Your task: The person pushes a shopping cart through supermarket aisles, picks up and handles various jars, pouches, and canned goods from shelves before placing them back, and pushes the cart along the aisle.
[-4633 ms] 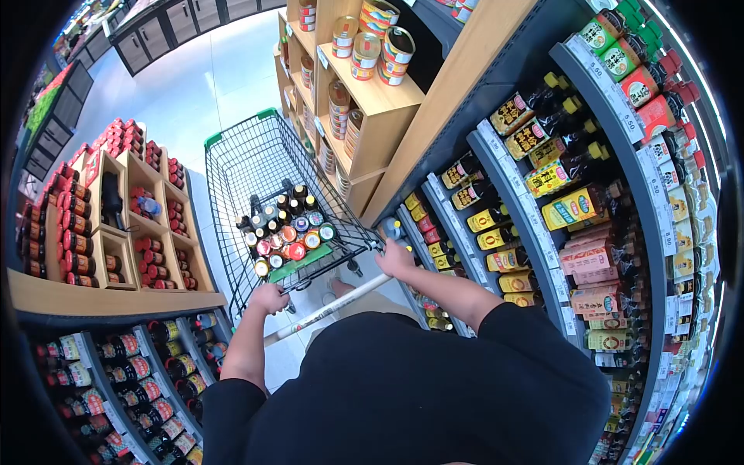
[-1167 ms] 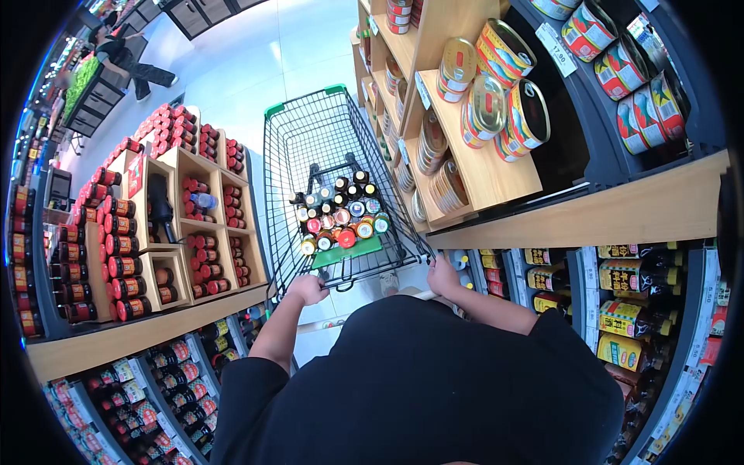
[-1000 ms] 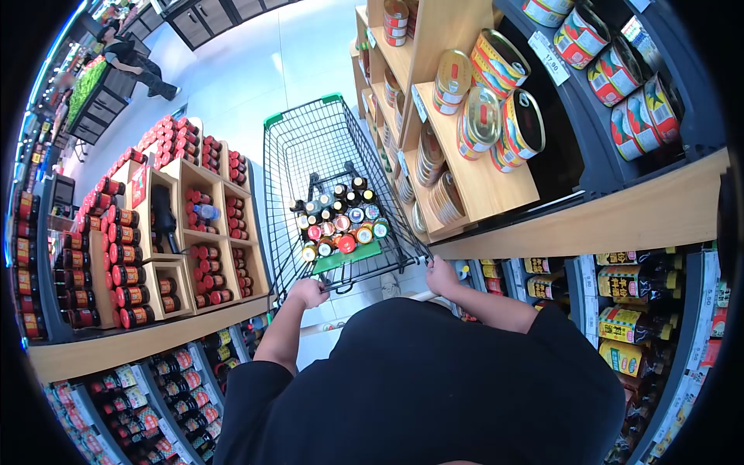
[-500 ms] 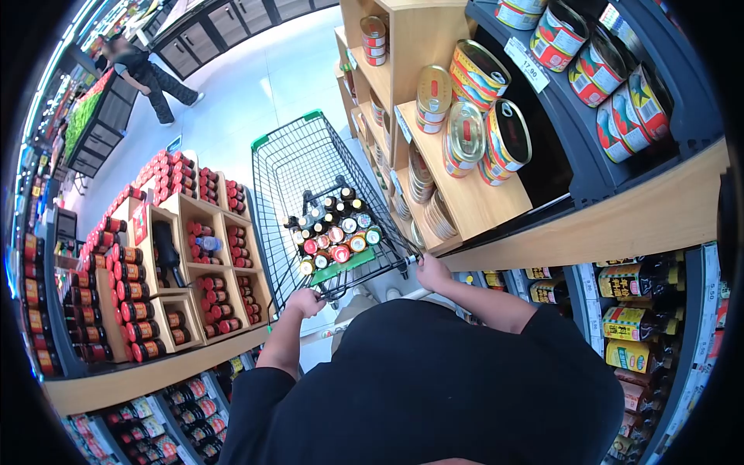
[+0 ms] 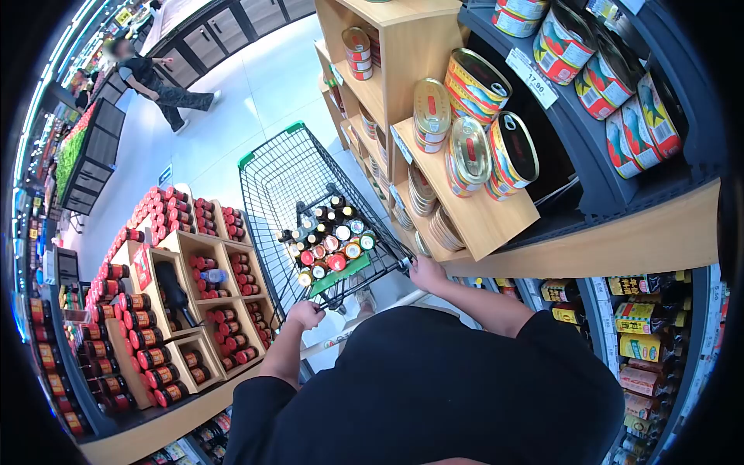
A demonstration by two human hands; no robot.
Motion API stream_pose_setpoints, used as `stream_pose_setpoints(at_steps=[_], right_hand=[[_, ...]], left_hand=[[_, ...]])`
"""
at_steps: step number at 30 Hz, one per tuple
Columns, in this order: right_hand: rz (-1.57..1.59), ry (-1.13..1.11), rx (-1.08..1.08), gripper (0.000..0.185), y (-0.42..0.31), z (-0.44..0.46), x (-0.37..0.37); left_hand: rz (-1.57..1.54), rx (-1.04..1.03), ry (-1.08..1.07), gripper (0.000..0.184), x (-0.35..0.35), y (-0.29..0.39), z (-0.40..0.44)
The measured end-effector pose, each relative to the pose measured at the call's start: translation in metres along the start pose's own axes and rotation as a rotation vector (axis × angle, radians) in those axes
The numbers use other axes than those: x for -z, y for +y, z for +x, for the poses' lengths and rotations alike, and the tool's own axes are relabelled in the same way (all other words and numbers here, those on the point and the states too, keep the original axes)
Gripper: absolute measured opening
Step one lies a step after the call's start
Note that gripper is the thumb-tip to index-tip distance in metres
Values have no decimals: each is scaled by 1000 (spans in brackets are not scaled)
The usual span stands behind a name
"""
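Observation:
A dark wire shopping cart [image 5: 291,167] with green corners stands in front of me. Several bottles and jars [image 5: 329,240] are grouped at its near end, behind a green panel [image 5: 339,277]. My left hand [image 5: 306,315] is closed on the left part of the cart's near frame. On the right side of that frame, my right hand [image 5: 426,274] is closed too. Between my hands and my body, a pale bar [image 5: 349,332] is partly covered by my black shirt.
Wooden shelves [image 5: 205,263] of red-lidded jars stand left. At right, a wooden display [image 5: 496,221] of oval cans adjoins dark shelving [image 5: 643,198]. Sauce bottles [image 5: 642,347] fill racks below. A person [image 5: 159,89] walks at the far left, near a green produce stand [image 5: 71,159].
Compared with the earliest frame, the cart and I have moved forward, so the oval cans appear closer. The distant person has moved right in view. Both hands remain on the cart.

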State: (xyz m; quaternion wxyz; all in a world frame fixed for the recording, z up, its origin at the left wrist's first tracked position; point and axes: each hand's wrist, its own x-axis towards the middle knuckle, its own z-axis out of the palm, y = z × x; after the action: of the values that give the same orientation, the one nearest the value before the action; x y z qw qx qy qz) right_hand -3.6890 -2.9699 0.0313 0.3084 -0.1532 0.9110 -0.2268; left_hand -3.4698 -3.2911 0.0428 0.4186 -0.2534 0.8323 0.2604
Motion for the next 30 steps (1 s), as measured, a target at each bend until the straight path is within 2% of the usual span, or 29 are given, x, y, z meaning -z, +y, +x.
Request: stream_pose_setpoints(at_steps=[3,5,6,8,9,10,11,12,13,15,16,17,19,20,21,23,25,27,30], right_hand=[[-28,95,14,38,-28,-7,14],[-15,356,473,50,-50,-14,26],[188,357,486,52,-64,-20,38],[106,741,634,48,-106,-51,100],[69,957,641,47,-115,-58,125],[25,1171,641,46,-120,-63,149],[-47,1244,500,47,-127,-69,174],[-117,1309,358,48,-131,-71,192],[-131,1324,337,48,-128,-67,201],[-168,1139,101,54,-121,-62,215],[-189,1088,81,59,-120,-58,219],[-199,1092,73,59,-121,-52,220],[-174,1096,19,60,-124,-39,221],[-183,1100,11,60,-128,-34,223],[-188,1107,-46,61,-132,-29,225],[-210,1103,-119,63,-136,-28,223],[-343,942,-269,65,-140,-23,225],[-373,946,-299,63,-145,-23,225],[-288,914,-298,58,-141,-24,226]], left_hand=[[-29,25,-10,31,14,-7,10],[-48,12,0,31,18,-17,21],[-77,8,10,31,20,-23,27],[-63,-17,7,31,29,-29,33],[-63,-28,1,31,32,-31,37],[166,-163,131,26,33,-36,40],[184,-190,126,26,37,-34,39],[121,-372,302,25,42,-27,31],[47,-551,473,27,48,-17,20],[0,-932,880,34,69,24,-12],[-13,-909,898,32,66,33,-17],[-20,-920,892,32,65,41,-18],[-280,-735,343,32,69,55,-16],[-40,-697,314,34,70,60,-2],[-43,-710,309,34,76,59,6],[77,-740,159,35,79,59,17],[87,-724,138,35,87,61,18],[28,-699,16,39,82,52,31],[-39,-623,-36,43,66,47,55]])
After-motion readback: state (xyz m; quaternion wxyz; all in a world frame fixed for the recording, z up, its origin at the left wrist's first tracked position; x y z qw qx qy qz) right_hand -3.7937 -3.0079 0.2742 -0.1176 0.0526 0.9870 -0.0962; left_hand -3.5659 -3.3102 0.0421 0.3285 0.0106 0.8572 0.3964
